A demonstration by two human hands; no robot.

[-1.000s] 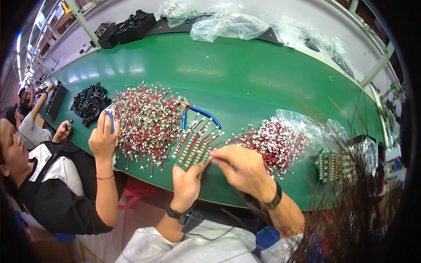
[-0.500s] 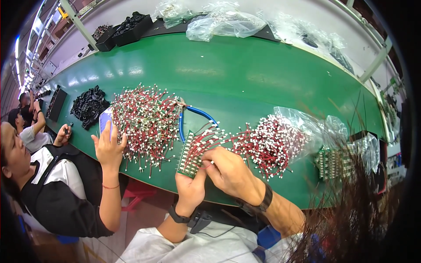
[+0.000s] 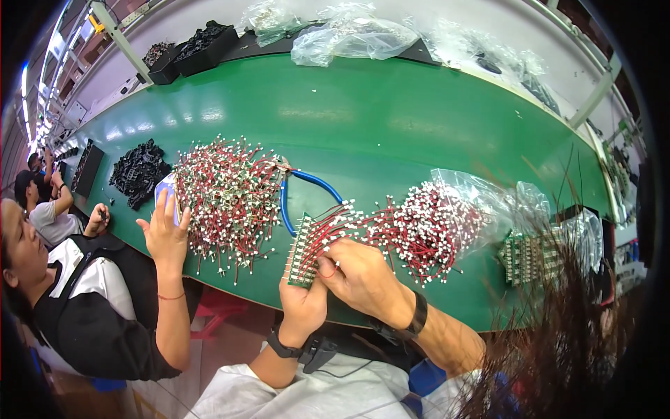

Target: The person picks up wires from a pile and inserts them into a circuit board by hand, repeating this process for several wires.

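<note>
My left hand (image 3: 304, 304) grips the lower end of a narrow green circuit board panel (image 3: 300, 253). Red wires with white connectors (image 3: 333, 222) fan out from the panel's right side. Close against it, my right hand (image 3: 366, 276) is pinched, and a thin red wire (image 3: 326, 273) shows at its fingertips. The fingertips partly hide where that wire meets the panel. Just beyond the panel lie blue-handled cutting pliers (image 3: 317, 180), handles spread. A heap of red wires with white connectors (image 3: 426, 227) spreads to the right of my hands.
Left of the pliers is a large pile of wired small boards (image 3: 227, 195). Beside it, a co-worker's hand (image 3: 166, 234) touches a pale purple object. Black parts (image 3: 139, 173) lie farther left. Bagged wires and stacked board panels (image 3: 520, 258) stand right. Plastic bags (image 3: 356, 42) line the back.
The panel has tilted slightly in my left hand, while my right fingers have shifted a little along the wire. The co-worker's hand has moved slightly down and left.
</note>
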